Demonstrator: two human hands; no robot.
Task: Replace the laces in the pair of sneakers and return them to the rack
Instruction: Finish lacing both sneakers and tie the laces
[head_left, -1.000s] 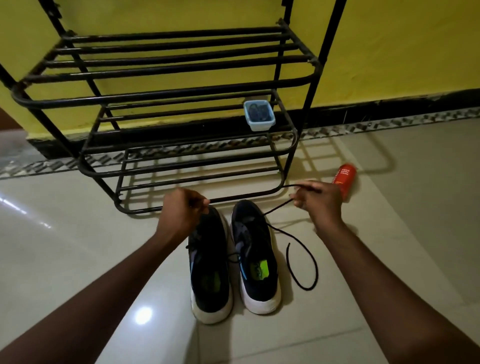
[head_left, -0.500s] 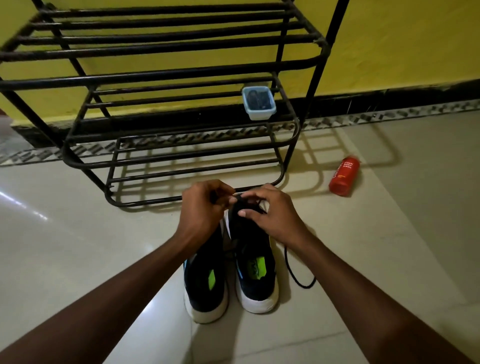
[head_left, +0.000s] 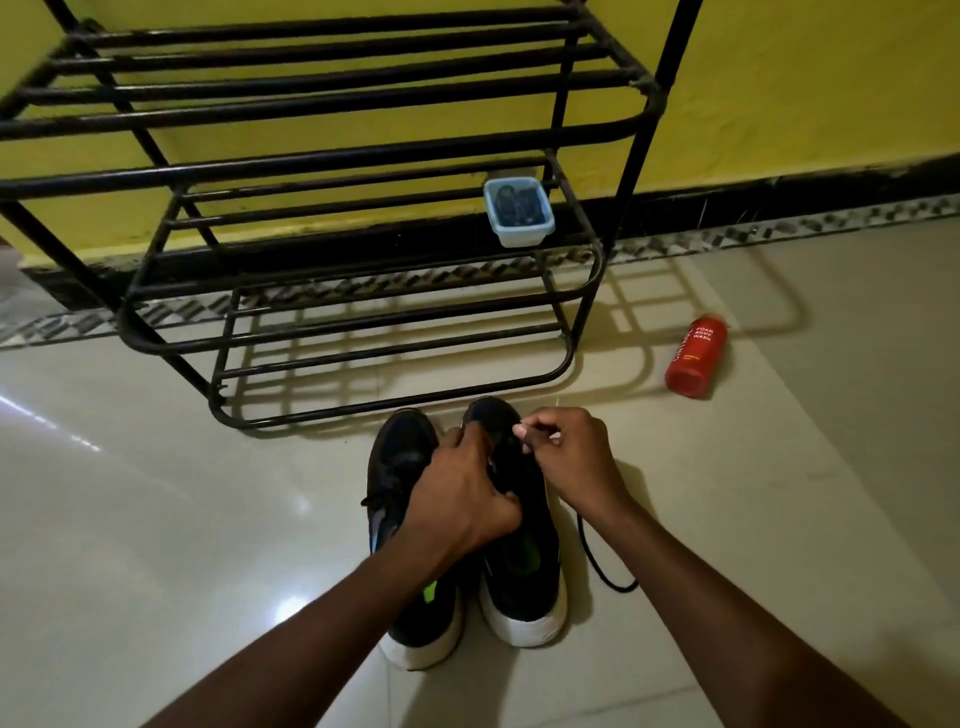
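Two black sneakers with white soles stand side by side on the floor, toes toward the rack: the left sneaker (head_left: 400, 467) and the right sneaker (head_left: 524, 566). My left hand (head_left: 462, 493) lies over the right sneaker's lacing area with its fingers curled onto the upper. My right hand (head_left: 571, 457) pinches the black lace (head_left: 597, 566) near the toe end of that sneaker. The lace's loose part loops on the floor to the right of the shoe. The black metal rack (head_left: 363, 291) stands just beyond the toes.
A small blue tub (head_left: 519, 213) with dark laces inside sits on the rack's middle shelf at the right. A red body-wash bottle (head_left: 696, 356) lies on the tiled floor to the right. A yellow wall runs behind the rack.
My right hand came in from the right, where it had pulled the lace taut, to the right sneaker's toe. My left hand shifted from the left sneaker onto the right one.
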